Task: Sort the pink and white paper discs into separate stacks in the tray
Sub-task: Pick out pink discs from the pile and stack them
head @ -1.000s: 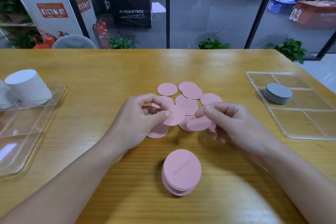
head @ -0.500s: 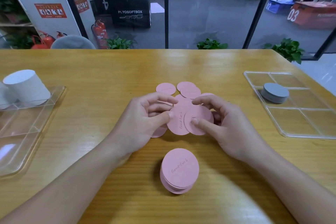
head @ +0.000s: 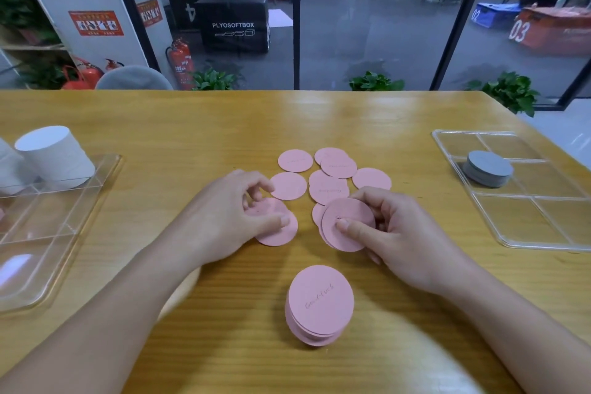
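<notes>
Fingers (head: 351,229): right hand (head: 403,233) is curled round a few pink discs (head: 347,224), thumb on top.
Left hand (head: 230,221): one loose disc (head: 277,227) is pinched, frame middle.
Pink stack (head: 319,304): lower middle.
Tip: edges should be lined up before more are picked up.

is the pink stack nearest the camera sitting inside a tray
No, the pink stack rests on the bare wooden table, between the two clear trays at either side.

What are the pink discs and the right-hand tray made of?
Pink discs: likely thin matte card or paper; flat, no glare, faint printed script on some. Right tray: apparently clear glossy hard plastic; the table shows through, and its rims and dividers catch highlights.
</notes>
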Demonstrator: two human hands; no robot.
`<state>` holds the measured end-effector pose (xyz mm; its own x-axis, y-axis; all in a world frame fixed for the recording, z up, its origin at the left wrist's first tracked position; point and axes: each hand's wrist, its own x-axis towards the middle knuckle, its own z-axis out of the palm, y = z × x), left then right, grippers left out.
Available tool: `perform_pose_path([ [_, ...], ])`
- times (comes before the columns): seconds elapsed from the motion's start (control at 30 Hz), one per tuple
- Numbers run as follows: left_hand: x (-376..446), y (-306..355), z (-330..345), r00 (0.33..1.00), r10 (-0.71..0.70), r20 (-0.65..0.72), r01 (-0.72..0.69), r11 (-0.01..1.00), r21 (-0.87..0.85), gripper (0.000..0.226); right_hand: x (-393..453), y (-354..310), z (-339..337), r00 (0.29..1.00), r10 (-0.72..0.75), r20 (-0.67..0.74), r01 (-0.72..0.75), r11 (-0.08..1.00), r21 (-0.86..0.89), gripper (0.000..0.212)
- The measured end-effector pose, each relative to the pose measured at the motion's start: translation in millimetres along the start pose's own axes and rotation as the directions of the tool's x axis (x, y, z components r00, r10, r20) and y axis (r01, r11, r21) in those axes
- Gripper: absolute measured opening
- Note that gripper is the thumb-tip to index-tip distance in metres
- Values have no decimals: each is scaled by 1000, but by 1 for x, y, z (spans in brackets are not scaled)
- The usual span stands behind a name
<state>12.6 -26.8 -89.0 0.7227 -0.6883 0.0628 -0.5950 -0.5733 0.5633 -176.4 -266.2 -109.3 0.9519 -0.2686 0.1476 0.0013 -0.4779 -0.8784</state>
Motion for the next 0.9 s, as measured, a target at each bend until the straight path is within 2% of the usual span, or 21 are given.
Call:
perform_pose_path([
  [0.07,-1,-4,-2,995,-47,86,40,995,88,64,0,1,2,1000,3,2,-3,1000,-20,6],
  [0.13,-3,-2,-2,989,-46,138,31,993,111,70,0,0,4,1000,4,8,-4,999,-32,5],
  [0.33,-6,9,7,983,65,174,-76,995,58,52,1,0,3,1000,6,12,-6,999,-50,4],
  [0.5,-7,12,13,987,93,133,-97,995,21,45,-1,-1,3,1000,15,21,-15,999,-34,5],
  [0.57,-4,9,12,994,76,85,-70,995,-69,32,-1,0,2,1000,24,13,-23,999,-43,10],
  [0.63,0,3,10,998,49,43,-38,971,-235,21,0,0,2,1000,24,3,-24,999,-45,15],
  [0.77,-1,7,8,997,41,62,-2,850,-526,7,-1,-1,0,1000,2,-4,-2,1000,-16,19],
  [0.9,-3,13,7,996,44,77,14,781,-624,16,0,-3,-2,1000,19,-17,-17,995,94,17],
])
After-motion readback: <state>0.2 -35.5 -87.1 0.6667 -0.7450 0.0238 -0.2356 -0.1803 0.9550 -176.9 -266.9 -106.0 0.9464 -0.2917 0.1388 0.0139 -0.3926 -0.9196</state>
